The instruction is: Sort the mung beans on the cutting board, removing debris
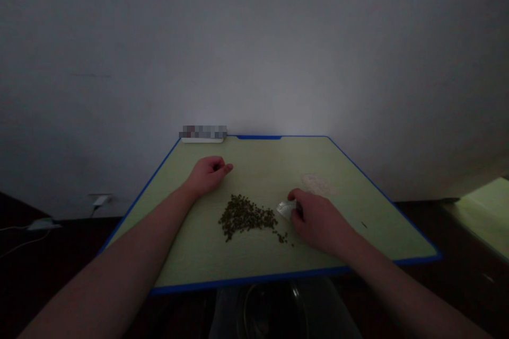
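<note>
A pile of small dark green beans (244,216) lies in the middle of a pale green table with a blue edge (262,262). My right hand (316,221) rests just right of the pile, fingers curled around a small clear plastic bag (287,208). My left hand (209,174) lies on the table behind and left of the beans, fingers loosely curled with nothing visible in them. A faint pale heap of whitish grains (317,184) sits behind my right hand.
A white flat object (202,140) lies at the table's far left corner against the wall. A second green table (487,214) shows at the right. A plug and cable (99,200) sit low on the left wall. The room is dim.
</note>
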Available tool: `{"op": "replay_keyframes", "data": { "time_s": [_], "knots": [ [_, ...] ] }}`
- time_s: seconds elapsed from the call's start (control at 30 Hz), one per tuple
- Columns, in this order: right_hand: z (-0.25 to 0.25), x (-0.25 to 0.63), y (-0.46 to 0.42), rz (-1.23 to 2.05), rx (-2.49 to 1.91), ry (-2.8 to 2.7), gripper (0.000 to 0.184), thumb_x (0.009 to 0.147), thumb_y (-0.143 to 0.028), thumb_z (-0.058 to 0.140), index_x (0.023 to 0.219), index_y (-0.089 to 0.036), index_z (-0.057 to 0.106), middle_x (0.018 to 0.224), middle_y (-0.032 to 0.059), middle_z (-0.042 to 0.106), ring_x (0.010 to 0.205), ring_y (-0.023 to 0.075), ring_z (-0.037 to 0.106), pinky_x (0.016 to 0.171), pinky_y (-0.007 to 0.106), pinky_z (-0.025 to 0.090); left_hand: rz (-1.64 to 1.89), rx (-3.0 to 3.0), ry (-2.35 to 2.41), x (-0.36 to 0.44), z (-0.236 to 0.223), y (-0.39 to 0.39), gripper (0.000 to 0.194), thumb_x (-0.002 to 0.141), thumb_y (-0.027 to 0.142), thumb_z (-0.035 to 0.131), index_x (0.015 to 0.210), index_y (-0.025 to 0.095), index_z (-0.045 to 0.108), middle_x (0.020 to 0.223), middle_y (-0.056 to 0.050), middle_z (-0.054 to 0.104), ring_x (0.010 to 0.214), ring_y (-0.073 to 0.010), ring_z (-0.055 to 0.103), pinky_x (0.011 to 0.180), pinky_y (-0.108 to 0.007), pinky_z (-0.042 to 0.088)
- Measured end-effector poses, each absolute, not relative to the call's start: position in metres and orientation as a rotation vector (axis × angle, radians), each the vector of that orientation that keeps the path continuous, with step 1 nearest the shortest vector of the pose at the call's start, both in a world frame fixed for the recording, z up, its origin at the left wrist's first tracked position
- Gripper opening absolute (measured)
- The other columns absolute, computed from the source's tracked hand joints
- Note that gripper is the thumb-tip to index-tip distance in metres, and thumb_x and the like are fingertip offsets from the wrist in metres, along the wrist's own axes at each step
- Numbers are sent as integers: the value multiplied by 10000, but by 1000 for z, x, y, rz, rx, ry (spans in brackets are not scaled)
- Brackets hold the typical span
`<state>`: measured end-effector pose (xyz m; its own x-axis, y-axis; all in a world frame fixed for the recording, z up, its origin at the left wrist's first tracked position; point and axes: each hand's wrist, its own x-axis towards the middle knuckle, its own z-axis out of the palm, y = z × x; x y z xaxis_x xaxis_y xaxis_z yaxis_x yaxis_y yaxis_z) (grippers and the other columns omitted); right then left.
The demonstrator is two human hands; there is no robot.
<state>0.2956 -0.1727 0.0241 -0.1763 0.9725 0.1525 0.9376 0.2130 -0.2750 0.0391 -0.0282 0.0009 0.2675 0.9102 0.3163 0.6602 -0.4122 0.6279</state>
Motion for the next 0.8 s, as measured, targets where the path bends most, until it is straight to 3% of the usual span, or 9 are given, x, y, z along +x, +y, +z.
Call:
{"op": "replay_keyframes", "data": {
  "time_s": [0.8],
  "knots": [
    [27,302,-168,89,-1958,-2161,194,756,-178,465,927,-181,557,741,62,648,638,172,558,552,273,315,923,2165,1436,40,1,-29,390,738,491,500,529,171,419,491,52,336,497,-80,326,493,-229,256]
  ]
}}
